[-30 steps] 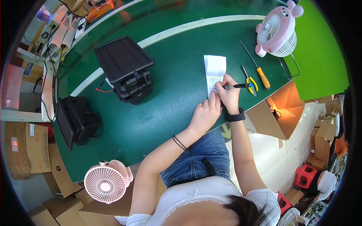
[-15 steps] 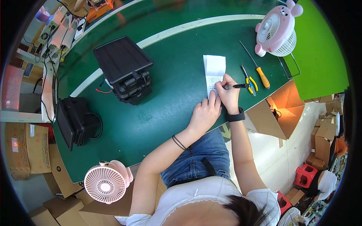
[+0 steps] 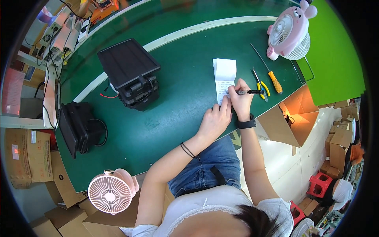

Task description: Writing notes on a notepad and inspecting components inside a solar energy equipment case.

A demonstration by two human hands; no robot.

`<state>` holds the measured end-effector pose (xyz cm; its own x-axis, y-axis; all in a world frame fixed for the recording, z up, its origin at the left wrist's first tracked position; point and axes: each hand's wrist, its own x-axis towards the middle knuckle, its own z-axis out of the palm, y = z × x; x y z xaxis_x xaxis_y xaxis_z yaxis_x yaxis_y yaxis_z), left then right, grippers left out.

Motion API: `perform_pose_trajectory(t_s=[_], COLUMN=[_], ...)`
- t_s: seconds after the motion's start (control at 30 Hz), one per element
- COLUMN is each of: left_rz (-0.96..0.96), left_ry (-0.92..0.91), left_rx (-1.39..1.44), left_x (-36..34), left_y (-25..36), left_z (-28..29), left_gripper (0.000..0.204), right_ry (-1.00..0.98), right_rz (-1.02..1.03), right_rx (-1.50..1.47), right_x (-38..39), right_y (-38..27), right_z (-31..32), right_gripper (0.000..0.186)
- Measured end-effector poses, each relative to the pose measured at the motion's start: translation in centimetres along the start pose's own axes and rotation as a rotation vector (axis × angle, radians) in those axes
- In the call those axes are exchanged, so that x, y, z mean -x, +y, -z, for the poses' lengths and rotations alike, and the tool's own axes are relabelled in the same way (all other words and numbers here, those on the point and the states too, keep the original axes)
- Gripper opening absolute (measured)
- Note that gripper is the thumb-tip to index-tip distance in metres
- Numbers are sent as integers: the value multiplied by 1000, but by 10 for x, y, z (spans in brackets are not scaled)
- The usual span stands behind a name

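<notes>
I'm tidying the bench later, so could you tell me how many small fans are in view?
2: one pink fan stands at the table's far right end, another pink fan by its near left edge.

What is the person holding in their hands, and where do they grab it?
The right hand grips a pen near its tip end, over the paper. The left hand holds nothing; its fingers press the paper's near edge.

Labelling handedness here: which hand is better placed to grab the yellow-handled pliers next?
Right, probably. The right hand sits just beside the pliers, though it holds a pen it would have to put down. The left hand lies farther off, its fingers pressing the paper slip.
</notes>
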<state>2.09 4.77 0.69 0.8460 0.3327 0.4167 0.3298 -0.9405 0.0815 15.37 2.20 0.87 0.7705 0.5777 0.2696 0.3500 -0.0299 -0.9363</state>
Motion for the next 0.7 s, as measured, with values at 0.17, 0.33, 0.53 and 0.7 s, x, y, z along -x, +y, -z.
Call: perform_pose_trajectory(t_s=[0.17, 0.33, 0.53, 0.7], left_rz=[1, -1, -6, -2], left_ry=[6, 2, 0, -15], left_rx=[5, 22, 21, 39], left_x=[0, 0, 0, 0], left_y=[0, -1, -1, -1], left_z=[-1, 0, 1, 0], left_gripper=[52, 53, 53, 49], right_ry=[24, 20, 6, 4], right_rz=[-3, 33, 4, 29], right_rx=[54, 68, 70, 53], right_x=[-1, -4, -3, -3], right_y=[0, 7, 7, 7], right_z=[0, 2, 2, 2], right_gripper=[25, 24, 24, 25])
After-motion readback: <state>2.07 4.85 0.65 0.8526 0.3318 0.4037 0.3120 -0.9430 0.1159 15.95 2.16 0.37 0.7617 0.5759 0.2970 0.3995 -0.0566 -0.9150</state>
